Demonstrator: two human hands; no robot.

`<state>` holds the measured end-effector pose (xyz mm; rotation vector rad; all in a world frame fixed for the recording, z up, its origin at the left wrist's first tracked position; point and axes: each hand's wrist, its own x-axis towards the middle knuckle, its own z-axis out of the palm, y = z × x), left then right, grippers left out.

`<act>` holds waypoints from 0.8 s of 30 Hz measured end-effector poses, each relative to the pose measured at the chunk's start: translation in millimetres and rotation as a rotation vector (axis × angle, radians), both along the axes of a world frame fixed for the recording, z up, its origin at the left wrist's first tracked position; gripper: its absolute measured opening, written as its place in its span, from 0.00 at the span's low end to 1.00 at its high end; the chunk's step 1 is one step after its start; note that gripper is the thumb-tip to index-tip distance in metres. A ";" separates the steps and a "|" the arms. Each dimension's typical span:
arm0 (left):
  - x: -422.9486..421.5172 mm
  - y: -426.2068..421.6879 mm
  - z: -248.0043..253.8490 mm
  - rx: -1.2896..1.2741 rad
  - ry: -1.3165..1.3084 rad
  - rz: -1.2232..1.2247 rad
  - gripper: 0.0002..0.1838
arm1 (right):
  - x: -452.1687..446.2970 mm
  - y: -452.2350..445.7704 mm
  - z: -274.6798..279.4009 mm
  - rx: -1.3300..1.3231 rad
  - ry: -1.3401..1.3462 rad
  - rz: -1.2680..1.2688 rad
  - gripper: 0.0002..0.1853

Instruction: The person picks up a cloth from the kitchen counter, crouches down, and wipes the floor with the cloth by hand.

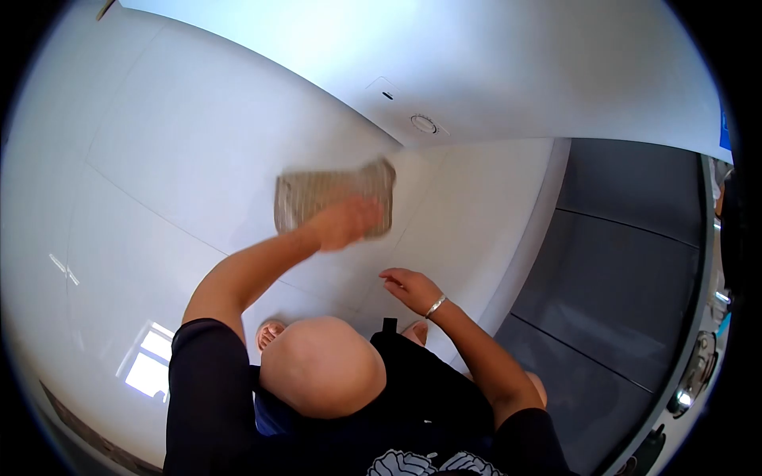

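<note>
While the right hand (pixel 411 289) hangs over the floor's middle, the left hand (pixel 345 223) is at a brownish striped cloth (pixel 305 190) on the pale tiled floor (pixel 167 190). Left hand blurred: it overlaps the near right part of the cloth, but cannot tell whether fingers are spread, flat or pinching fabric. Right hand: fingers loosely bent, thumb and fingertips slightly parted; pale bracelet (pixel 436 306) on that wrist.

Cloth position: near the lower corner of a white appliance (pixel 540 63), just out from the floor's edge along its base. Stripes run lengthwise away from the body; far right corner bunched and raised, left edge fairly straight. Cloth partly blurred too.

Writing: marks around the round dial (pixel 423 124) on the appliance too small to read. Small dark slot (pixel 387 95) just left of it, within a faint outline. A bright blue patch (pixel 725 131) at the far right end of the appliance; cut off by the lens edge, any lettering illegible. Shirt print (pixel 403 463): pale, feather-like shapes.

Right side: dark grey cabinet fronts (pixel 619 278) above a pale plinth along the floor's right edge. Shiny metal item (pixel 698 373) on the worktop beyond. Bare knee (pixel 321 369) and both feet near the floor's near edge. Window reflection (pixel 151 361) on tiles, near left.
</note>
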<state>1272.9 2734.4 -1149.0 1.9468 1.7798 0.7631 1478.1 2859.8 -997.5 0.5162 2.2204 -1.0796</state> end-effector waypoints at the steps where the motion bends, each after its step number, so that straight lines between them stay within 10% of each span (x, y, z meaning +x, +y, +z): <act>1: 18.3 -13.3 0.5 0.061 0.220 -0.157 0.33 | 0.8 0.9 -1.3 -0.003 0.000 -0.001 0.16; 6: 9.4 24.9 -1.2 0.033 0.191 -0.321 0.30 | 15.1 -6.6 -7.3 -0.016 -0.083 -0.032 0.15; 15: -52.2 76.3 -6.9 0.108 -0.059 0.231 0.29 | 21.8 -2.1 0.1 0.001 -0.104 -0.072 0.16; 24: -233.2 -44.0 4.0 -0.216 0.445 1.020 0.31 | 6.8 -11.3 -2.1 0.032 -0.046 0.005 0.16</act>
